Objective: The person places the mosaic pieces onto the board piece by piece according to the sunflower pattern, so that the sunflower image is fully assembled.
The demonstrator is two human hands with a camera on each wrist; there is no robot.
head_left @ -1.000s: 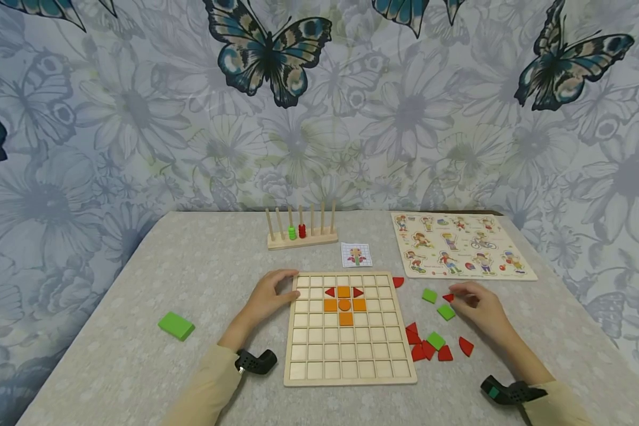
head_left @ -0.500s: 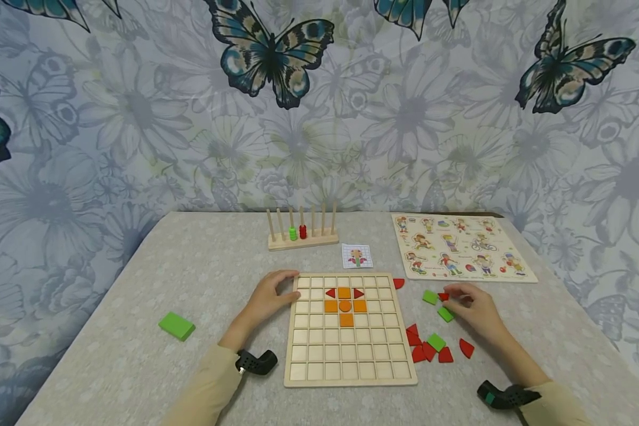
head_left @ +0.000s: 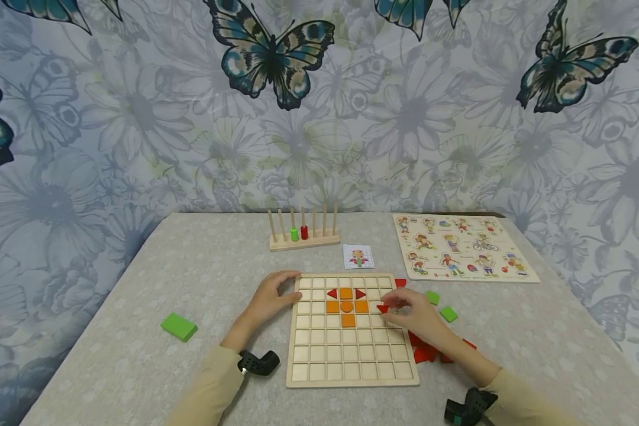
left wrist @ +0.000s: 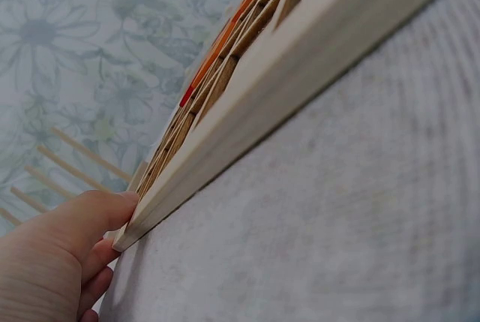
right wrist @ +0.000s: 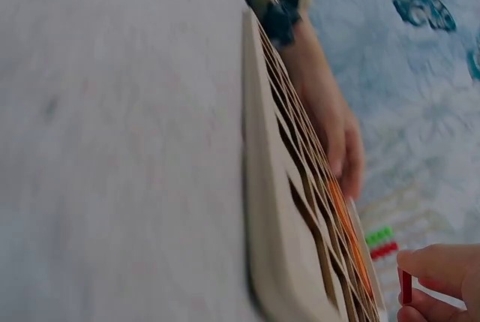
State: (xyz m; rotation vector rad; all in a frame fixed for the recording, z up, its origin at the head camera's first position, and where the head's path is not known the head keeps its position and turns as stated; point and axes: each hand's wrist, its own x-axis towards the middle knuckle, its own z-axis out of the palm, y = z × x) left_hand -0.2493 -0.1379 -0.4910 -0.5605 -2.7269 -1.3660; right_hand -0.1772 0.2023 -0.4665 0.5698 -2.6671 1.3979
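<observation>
The wooden grid board (head_left: 351,384) lies flat on the table, with orange squares, an orange disc (head_left: 347,306) and two red triangles near its top middle. My left hand (head_left: 268,299) grips the board's upper left edge; in the left wrist view its thumb (left wrist: 109,206) is on the frame and the fingers are at the corner. Over the right-hand columns, my right hand (head_left: 418,313) pinches a small red triangular tile (head_left: 383,309) between thumb and fingers. The right wrist view shows that tile (right wrist: 406,287) edge-on. Loose red tiles (head_left: 426,353) lie partly hidden under the right forearm.
Green square tiles (head_left: 449,314) and one red tile (head_left: 400,283) lie right of the board. A green block (head_left: 178,327) is far left. Behind stand a peg rack (head_left: 305,241) with green and red beads, a pattern card (head_left: 359,257) and a picture puzzle board (head_left: 463,248).
My right hand has carried the red tile leftward from beside the green squares to over the board's right side. My left hand stays at the board's edge.
</observation>
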